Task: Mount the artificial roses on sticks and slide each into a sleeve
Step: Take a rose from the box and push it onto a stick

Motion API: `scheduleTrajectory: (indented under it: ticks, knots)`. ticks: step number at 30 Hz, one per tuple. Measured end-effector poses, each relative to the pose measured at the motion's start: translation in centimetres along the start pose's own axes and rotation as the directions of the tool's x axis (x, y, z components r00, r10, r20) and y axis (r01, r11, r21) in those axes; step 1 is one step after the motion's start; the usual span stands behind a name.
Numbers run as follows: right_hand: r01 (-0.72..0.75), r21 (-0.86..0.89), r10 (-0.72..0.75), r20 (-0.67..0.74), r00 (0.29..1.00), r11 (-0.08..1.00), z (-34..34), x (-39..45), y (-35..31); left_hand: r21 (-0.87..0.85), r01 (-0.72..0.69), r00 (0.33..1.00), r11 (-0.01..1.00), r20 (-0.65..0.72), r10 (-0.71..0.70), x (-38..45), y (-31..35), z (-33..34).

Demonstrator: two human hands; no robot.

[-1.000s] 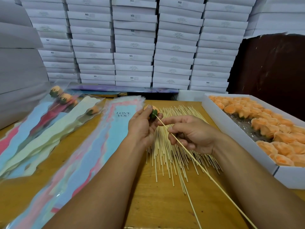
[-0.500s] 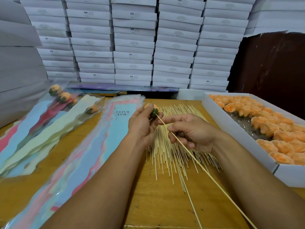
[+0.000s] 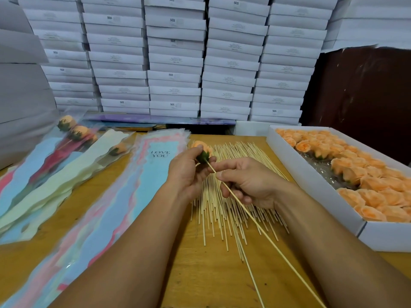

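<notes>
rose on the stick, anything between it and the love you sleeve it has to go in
Nothing visible. The rose, held by the left hand on the stick that the right hand pinches, sits just right of the sleeve, whose top lies uncovered.

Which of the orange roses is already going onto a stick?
The rose gripped in the left hand, with the stick from the right hand at its green base; the boxed roses have none.

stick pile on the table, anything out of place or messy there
Mostly tidy: the stick pile lies fanned. One loose stick has slid out toward the near edge, angled away from the rest. Nothing looks broken or spilled.
</notes>
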State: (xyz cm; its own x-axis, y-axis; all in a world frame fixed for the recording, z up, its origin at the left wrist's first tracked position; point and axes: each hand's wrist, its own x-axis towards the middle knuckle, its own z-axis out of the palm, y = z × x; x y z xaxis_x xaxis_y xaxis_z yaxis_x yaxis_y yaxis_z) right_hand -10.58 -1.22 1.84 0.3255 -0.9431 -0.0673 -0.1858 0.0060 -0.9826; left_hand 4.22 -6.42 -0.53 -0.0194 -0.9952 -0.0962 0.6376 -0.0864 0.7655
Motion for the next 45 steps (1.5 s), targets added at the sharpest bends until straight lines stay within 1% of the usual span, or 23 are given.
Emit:
scheduleTrajectory:
  ticks: [4, 6, 9, 11, 13, 16, 20, 25, 28, 35, 41, 45]
  knots:
    - [0.017, -0.001, -0.017, -0.003, 1.000, 1.000, -0.1, 0.0, 0.1, 0.011, -0.020, 1.000, 1.000, -0.019, 0.020, 0.3, -0.2, 0.0]
    - [0.025, -0.004, -0.025, -0.007, 1.000, 1.000, -0.1, 0.0, 0.1, 0.092, -0.030, 0.999, 0.995, -0.028, 0.033, 0.4, -0.4, 0.0]
    - [0.033, 0.003, -0.033, -0.027, 0.999, 0.999, 0.0, 0.1, 0.1, 0.236, 0.006, 0.997, 0.972, -0.070, 0.010, 0.3, -0.6, 0.0]
    - [0.028, 0.001, -0.028, -0.038, 0.999, 1.000, 0.0, 0.1, 0.2, 0.268, 0.041, 0.995, 0.963, -0.095, -0.016, 0.3, -0.5, -0.1]
    - [0.027, -0.005, -0.027, -0.043, 0.999, 1.000, 0.1, 0.1, 0.2, 0.232, 0.071, 0.994, 0.970, -0.097, -0.050, 0.4, -0.4, -0.3]
    - [0.029, -0.016, -0.030, -0.055, 0.998, 0.999, 0.0, 0.2, 0.3, 0.161, 0.097, 0.994, 0.982, -0.066, -0.087, 0.3, -0.1, -0.3]
    - [0.017, -0.048, -0.019, -0.051, 0.998, 0.999, -0.1, 0.3, 0.5, 0.094, 0.096, 0.995, 0.991, 0.025, -0.099, 0.0, 0.1, -0.3]
    - [0.031, -0.036, -0.033, -0.059, 0.998, 0.999, -0.2, 0.2, 0.5, 0.041, 0.127, 0.979, 0.991, 0.155, -0.132, -0.2, 0.4, -0.4]
    - [0.033, -0.032, -0.036, -0.076, 0.996, 0.999, -0.2, 0.3, 0.5, 0.061, 0.159, 0.975, 0.985, 0.148, -0.166, -0.1, 0.3, -0.4]
    - [0.031, -0.064, -0.038, -0.106, 0.994, 0.997, -0.3, 0.3, 0.6, 0.088, 0.182, 0.969, 0.979, 0.153, -0.194, 0.1, 0.4, -0.6]
    - [0.012, -0.066, -0.021, -0.141, 0.990, 0.998, 0.0, 0.6, 0.9, 0.129, 0.171, 0.968, 0.977, 0.161, -0.190, 0.0, 0.4, -0.6]
    - [0.000, -0.066, -0.009, -0.139, 0.990, 0.998, 0.1, 0.7, 1.0, 0.129, 0.173, 0.969, 0.976, 0.155, -0.193, -0.2, 0.3, -0.5]
